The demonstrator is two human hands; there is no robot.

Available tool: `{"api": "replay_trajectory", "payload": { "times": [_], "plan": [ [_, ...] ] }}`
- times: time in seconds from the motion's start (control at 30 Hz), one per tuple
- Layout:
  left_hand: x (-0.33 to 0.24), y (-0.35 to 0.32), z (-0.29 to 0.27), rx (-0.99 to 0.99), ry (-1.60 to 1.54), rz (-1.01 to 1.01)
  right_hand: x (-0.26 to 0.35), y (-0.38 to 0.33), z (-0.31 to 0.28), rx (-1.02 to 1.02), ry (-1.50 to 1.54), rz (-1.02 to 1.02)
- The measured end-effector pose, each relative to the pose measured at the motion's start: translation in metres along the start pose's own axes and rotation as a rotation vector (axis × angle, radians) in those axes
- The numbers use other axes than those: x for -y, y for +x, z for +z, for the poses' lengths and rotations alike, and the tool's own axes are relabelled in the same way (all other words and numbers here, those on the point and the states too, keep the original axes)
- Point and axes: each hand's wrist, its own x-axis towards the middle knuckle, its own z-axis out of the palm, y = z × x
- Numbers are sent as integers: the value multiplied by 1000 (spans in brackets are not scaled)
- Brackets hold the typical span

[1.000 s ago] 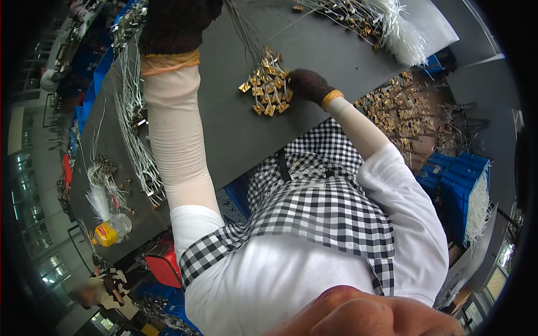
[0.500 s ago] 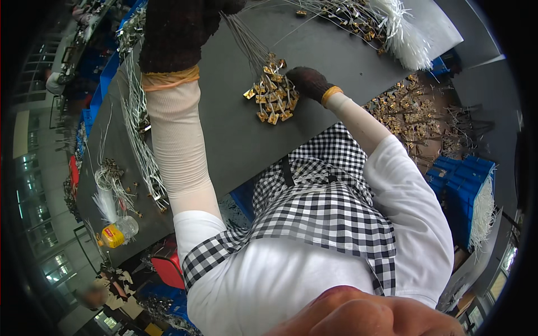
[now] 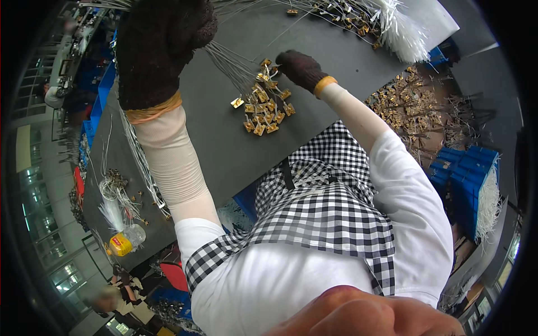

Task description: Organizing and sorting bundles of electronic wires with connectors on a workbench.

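A dark knitted glove with an orange cuff covers my left hand, at the upper left over the table. Its fingers are curled around a bundle of thin grey wires. From there the wires run to a cluster of small brass-coloured terminals, which lie on the dark tabletop. My right hand, in a similar glove, is at the top right of that cluster. Its fingertips are pinched at the end of one wire beside the uppermost terminals; the grip is partly hidden.
More wires with brass ends and a white strand bundle lie at the far edge. Heaped terminals and blue crates are at the right. A clear bottle with a yellow label stands left, beside long white wires.
My left hand has moved left and nearer, and the terminal cluster has shifted left and nearer. My right hand has moved slightly left and farther away. The view has shifted a little.
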Motion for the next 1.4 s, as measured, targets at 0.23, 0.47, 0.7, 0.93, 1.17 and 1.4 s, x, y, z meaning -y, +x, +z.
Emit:
{"api": "replay_trajectory", "payload": {
  "times": [0.23,0.47,0.7,0.93,1.17,1.4],
  "plan": [
    [18,14,-16,142,31,63,-67,59,20,203,-141,22],
    [22,22,-65,334,-295,-32,-27,41,20,531,-175,84],
    [17,12,-58,350,-296,-95,-8,76,16,311,-193,-91],
    [22,10,-54,149,-243,24,-62,77,16,221,-65,311],
    [25,26,-44,480,-318,-18,-24,-5,22,333,17,185],
    [25,18,-38,303,-207,18,-25,22,9,87,-57,-75]
  ]
}}
